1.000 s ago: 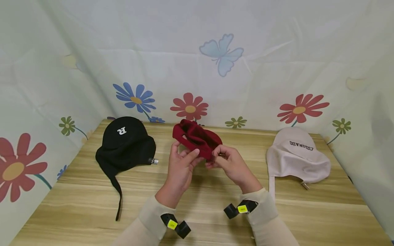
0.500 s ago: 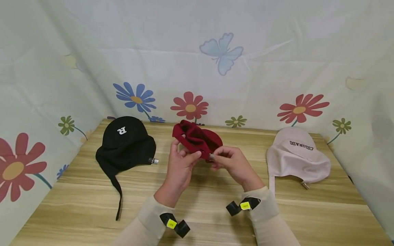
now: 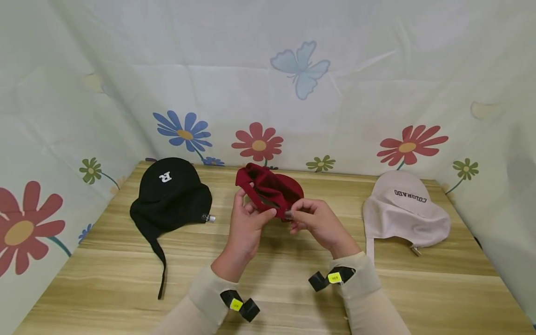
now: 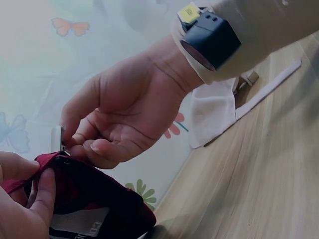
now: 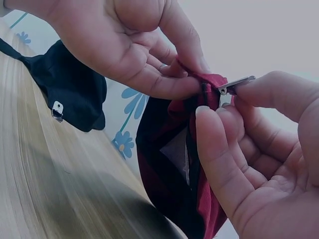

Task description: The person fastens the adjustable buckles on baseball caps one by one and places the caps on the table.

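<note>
A dark red baseball cap (image 3: 270, 188) is held above the table, its inside and back opening turned up. My left hand (image 3: 245, 228) grips the cap's back band, thumb on the near side. With thumb and fingers my right hand (image 3: 320, 223) pinches the small metal strap buckle (image 5: 237, 85) at the band's end. In the right wrist view the buckle's flap stands raised from the red fabric, close to the left fingertips. A pale label (image 4: 82, 221) shows inside the cap in the left wrist view. Part of the strap is hidden behind fingers.
On the wooden table (image 3: 268, 298) a black cap (image 3: 171, 195) lies to the left, its loose strap trailing toward me. A pale pink cap (image 3: 404, 211) with dark lettering lies to the right, strap hanging forward. A flowered cloth (image 3: 347, 107) walls the back and sides.
My right fingers have shifted slightly and the buckle, hidden at first, now shows between them. The left thumb has slid a little right along the band. The other caps stay put.
</note>
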### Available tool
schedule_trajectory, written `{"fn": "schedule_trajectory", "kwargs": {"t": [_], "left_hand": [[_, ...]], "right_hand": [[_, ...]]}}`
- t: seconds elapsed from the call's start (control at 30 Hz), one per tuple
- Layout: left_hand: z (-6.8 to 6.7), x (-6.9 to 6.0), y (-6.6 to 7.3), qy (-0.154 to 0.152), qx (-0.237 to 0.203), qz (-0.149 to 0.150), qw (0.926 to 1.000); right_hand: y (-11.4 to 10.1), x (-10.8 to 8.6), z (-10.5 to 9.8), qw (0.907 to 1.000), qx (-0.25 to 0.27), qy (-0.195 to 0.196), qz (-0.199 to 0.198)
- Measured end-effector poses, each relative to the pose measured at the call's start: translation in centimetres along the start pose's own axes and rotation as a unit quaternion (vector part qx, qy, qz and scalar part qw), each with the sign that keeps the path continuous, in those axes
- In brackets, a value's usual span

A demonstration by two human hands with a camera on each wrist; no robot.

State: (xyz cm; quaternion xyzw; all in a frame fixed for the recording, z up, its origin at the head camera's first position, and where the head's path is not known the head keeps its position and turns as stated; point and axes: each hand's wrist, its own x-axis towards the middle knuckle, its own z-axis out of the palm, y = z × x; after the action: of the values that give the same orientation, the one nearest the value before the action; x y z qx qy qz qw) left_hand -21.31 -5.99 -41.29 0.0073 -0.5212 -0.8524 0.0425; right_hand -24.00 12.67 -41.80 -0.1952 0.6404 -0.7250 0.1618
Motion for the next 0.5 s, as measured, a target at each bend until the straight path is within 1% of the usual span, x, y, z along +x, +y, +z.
{"fn": "schedule_trajectory", "kwargs": {"t": [0.1, 0.23, 0.37, 0.5], "left_hand": [[-0.04, -0.03, -0.11, 0.003, 0.014, 0.005, 0.9999], [-0.05, -0.04, -0.21, 0.002, 0.02, 0.009, 0.9998], [0.02, -0.08, -0.18, -0.001, 0.02, 0.01, 0.9997], [0.11, -0.14, -0.19, -0.004, 0.015, 0.009, 0.9998]], "right_hand": [[-0.08, -0.05, 0.09, 1.0, -0.004, 0.001, -0.003], [-0.1, -0.05, 0.24, 0.9999, -0.003, 0.008, -0.007], [-0.05, 0.02, 0.36, 0.9997, -0.011, 0.017, -0.013], [-0.08, 0.06, 0.46, 0.999, -0.032, 0.025, -0.019]]}}
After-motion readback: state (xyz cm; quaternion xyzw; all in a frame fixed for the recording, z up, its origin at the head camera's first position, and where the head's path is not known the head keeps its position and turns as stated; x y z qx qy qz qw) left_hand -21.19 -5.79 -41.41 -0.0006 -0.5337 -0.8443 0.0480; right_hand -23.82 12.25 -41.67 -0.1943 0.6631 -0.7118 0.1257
